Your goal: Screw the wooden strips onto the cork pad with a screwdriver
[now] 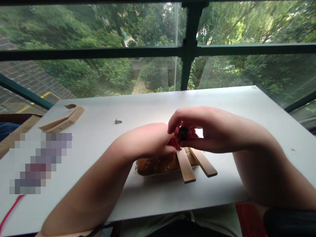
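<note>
My right hand (209, 130) is closed around a dark, rounded handle (183, 133), seen nearly end-on, which looks like a screwdriver's. It points down at the far end of a flat wooden strip (186, 168). Close beside it, my left hand (160, 138) has its fingertips pinched at the strip's end; what they hold is hidden. A second wooden strip (203, 163) lies to the right at a slight angle. Both strips rest across a long, glossy brown slab (158, 165) and stick out over its near side. My left hand covers part of the slab.
Several small screws (118, 121) lie together on the white table (148, 194). At the far left are wooden pieces (65, 120), one with a curved hook end. A blurred-out item (40, 164) and a red cord (11, 210) are on the left. Windows border the table's far side.
</note>
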### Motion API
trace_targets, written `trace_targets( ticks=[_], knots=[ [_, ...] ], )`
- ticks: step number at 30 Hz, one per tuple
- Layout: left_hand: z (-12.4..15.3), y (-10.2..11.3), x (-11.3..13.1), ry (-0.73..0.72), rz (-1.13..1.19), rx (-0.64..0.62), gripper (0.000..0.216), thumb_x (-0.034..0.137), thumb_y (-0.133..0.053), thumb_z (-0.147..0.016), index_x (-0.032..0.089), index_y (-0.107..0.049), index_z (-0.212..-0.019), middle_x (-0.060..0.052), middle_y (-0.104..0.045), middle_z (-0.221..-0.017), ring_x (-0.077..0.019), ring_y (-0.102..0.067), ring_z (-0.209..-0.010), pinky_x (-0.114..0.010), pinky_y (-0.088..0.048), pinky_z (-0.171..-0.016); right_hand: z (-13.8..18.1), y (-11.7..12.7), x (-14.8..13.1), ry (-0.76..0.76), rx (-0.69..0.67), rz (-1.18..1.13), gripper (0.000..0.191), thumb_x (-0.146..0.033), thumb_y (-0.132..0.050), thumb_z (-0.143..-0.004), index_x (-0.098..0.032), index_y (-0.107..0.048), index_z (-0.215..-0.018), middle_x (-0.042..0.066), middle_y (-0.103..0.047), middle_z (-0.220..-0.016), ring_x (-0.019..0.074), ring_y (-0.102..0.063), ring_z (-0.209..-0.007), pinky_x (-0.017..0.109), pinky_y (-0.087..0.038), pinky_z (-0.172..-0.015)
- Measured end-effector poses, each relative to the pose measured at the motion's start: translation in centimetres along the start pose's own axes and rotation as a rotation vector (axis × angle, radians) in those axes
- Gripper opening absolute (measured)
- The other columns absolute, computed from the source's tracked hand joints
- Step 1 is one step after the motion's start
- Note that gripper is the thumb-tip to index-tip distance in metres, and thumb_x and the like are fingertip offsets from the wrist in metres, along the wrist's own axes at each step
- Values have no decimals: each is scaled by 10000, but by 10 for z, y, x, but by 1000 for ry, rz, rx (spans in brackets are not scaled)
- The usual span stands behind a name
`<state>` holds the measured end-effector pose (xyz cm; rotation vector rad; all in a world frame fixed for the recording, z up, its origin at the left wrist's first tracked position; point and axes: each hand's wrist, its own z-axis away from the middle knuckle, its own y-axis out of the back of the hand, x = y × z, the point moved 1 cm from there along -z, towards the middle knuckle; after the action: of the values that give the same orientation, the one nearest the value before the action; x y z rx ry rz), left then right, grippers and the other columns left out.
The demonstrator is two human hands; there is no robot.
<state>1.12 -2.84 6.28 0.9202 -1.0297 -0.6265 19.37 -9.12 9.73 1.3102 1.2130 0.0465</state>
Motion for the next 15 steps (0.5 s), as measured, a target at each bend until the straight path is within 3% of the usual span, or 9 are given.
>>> trace_targets(
  ticks=[10,15],
  knots=[
    [-2,1,-2,-4,-12,-113,130,246,-552,-833,215,-656,-906,-6,-672,-879,-146,-584,-776,-233,-428,-682,8,9,-4,-20,-82,-86,378,-8,-532,-834,-172,-548,-1174,57,-692,-1039,136,-635,-873,243,-493,-708],
    [-2,-3,0,-53,-9,-50,145,270,-516,-866,188,-605,-785,11,-623,-803,-123,-530,-713,-216,-392,-609,5,8,-8,6,-120,-153,397,66,-493,-788,-154,-561,-1111,59,-685,-1020,139,-632,-886,249,-501,-744]
  ],
)
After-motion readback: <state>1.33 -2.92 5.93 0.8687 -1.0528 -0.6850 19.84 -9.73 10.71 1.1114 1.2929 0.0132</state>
